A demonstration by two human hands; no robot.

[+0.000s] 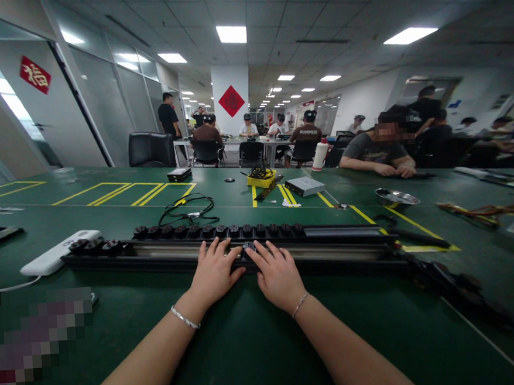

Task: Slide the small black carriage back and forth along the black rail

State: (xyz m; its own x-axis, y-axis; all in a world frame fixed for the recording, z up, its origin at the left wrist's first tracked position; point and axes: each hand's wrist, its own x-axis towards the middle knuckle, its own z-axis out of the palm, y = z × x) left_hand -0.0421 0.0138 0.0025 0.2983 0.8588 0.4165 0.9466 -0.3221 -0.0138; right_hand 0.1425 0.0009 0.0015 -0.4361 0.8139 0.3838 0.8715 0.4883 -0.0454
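A long black channel (345, 262) lies across the green table in front of me. My left hand (216, 271) rests on its middle with the fingers spread. Beside it, my right hand (278, 273) also lies on the channel, fingers apart. Between my fingertips sits a small dark part (248, 247), touched by both hands. Behind the channel runs a row of several round black pieces (207, 231) along a second black bar (343, 232). A few similar black pieces (111, 246) stand at the channel's left end.
A white power strip (61, 253) lies at the left. Farther back are a black cable loop (188, 212), a yellow box (260, 181), a grey box (304, 186) and a metal bowl (397, 197). A person (379, 149) leans on the table at the right.
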